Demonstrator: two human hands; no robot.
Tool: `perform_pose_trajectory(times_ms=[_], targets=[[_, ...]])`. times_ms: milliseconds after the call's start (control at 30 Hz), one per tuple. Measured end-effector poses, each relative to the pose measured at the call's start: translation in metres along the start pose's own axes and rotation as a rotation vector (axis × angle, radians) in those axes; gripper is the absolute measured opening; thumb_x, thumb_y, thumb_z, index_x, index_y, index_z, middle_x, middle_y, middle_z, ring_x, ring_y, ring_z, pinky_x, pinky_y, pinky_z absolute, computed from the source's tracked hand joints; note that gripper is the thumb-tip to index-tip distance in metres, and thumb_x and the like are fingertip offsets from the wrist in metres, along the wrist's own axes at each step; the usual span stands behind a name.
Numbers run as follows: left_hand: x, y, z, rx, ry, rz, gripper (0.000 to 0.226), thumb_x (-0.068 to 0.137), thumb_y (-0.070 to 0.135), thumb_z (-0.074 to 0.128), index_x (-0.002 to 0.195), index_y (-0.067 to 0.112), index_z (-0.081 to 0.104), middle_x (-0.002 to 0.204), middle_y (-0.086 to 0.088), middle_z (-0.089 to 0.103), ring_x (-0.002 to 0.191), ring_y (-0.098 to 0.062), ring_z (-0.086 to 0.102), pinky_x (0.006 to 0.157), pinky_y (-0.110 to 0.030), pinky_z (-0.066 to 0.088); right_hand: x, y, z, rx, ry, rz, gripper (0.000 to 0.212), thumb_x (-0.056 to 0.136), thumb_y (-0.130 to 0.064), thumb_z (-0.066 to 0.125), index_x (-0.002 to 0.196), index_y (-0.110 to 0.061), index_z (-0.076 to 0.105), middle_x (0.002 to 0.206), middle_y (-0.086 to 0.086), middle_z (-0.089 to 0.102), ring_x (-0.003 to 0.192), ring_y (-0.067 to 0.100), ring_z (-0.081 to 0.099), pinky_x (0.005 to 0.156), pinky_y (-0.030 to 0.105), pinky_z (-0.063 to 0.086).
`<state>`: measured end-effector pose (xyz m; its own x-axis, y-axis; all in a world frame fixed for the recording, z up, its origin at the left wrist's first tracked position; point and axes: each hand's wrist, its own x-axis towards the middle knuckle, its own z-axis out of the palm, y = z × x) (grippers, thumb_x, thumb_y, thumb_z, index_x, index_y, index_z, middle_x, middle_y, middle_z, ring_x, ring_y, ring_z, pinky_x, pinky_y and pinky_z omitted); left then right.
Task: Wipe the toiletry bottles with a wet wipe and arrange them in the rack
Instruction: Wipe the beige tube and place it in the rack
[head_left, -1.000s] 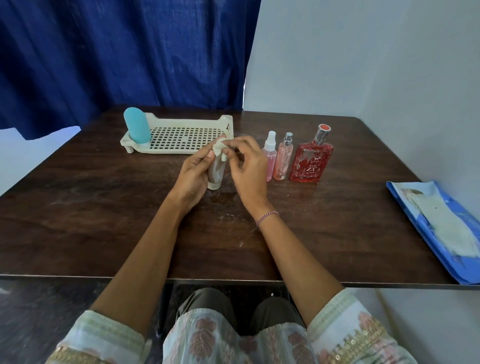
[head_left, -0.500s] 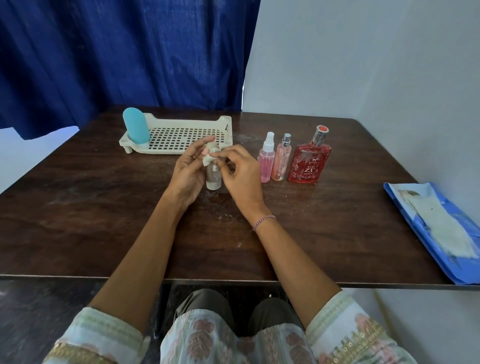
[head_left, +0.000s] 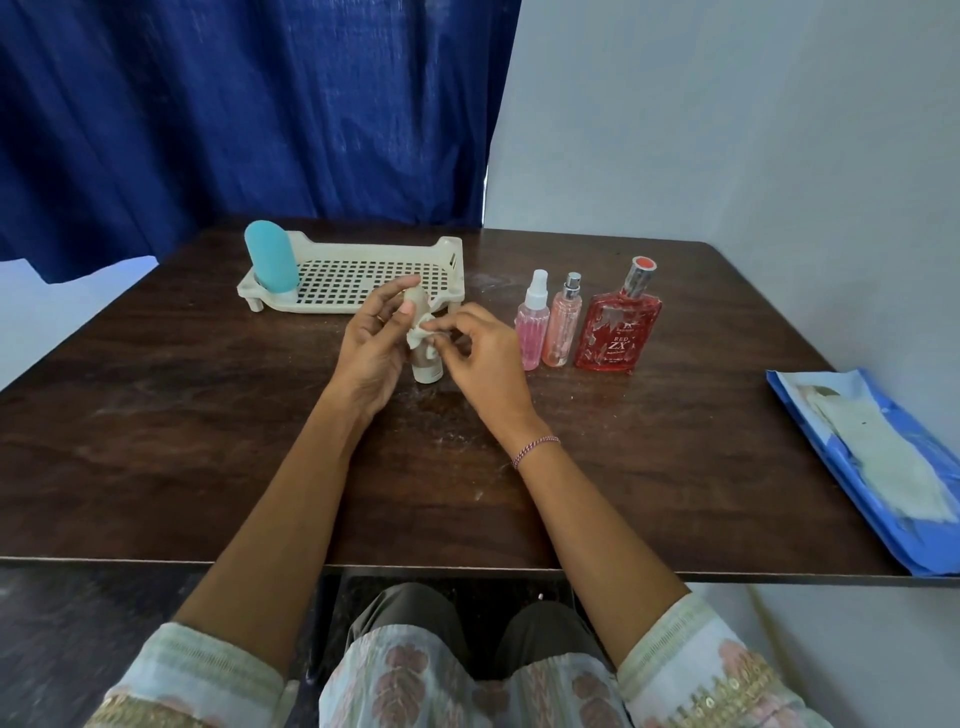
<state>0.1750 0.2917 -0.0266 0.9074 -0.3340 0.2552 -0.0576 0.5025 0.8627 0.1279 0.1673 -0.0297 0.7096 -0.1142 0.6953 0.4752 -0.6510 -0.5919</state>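
Observation:
A small beige tube bottle (head_left: 427, 370) stands cap down on the table, held upright by my left hand (head_left: 375, 347) with thumb and fingers around its top. My right hand (head_left: 480, 353) pinches a crumpled white wet wipe (head_left: 422, 338) against the tube's side. Behind them sits the cream perforated rack (head_left: 363, 278) with a teal bottle (head_left: 272, 262) standing in its left end. To the right stand a pink spray bottle (head_left: 533, 325), a peach spray bottle (head_left: 562, 325) and a flat red perfume bottle (head_left: 618, 325) in a row.
A blue wet wipe pack (head_left: 878, 467) lies open at the table's right edge with a sheet showing. The dark wooden table (head_left: 156, 415) meets a blue curtain behind and a white wall on the right.
The right hand has slid the wipe down from the tube's top to its middle. The left hand keeps its hold on the tube, which stays in place.

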Motion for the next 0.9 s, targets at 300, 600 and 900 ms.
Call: perform_pose_trajectory(times_ms=[300,600,900], targets=[[-0.0018,0.0044,-0.0004,0.040,0.013,0.019,0.023,0.094,0.007,0.050,0.111,0.019,0.059,0.107,0.000,0.056,0.094,-0.006,0.061,0.079,-0.024,0.054,-0.0004,-0.0044,0.0025,-0.041,0.016,-0.070,0.014,0.082,-0.001,0.067,0.095,-0.004,0.071,0.094,0.005,0.065,0.088,0.011,0.061,0.078,0.019,0.052],[-0.0017,0.0006,0.0022,0.056,0.032,0.037,0.022,0.095,0.007,0.048,0.111,0.020,0.058,0.105,0.001,0.055,0.091,-0.008,0.058,0.078,-0.022,0.055,-0.0039,0.0000,-0.0031,-0.144,-0.087,-0.076,0.015,0.083,-0.001,0.064,0.097,-0.002,0.070,0.094,0.008,0.064,0.089,0.017,0.062,0.081,0.029,0.054],[0.0003,-0.0003,-0.0004,0.168,0.035,0.041,0.021,0.095,0.012,0.052,0.112,0.024,0.058,0.107,0.002,0.055,0.097,-0.007,0.056,0.086,-0.025,0.050,-0.0057,-0.0002,-0.0059,-0.225,-0.126,-0.094,0.014,0.082,-0.001,0.065,0.095,-0.001,0.070,0.090,0.008,0.064,0.083,0.019,0.062,0.077,0.030,0.053]])
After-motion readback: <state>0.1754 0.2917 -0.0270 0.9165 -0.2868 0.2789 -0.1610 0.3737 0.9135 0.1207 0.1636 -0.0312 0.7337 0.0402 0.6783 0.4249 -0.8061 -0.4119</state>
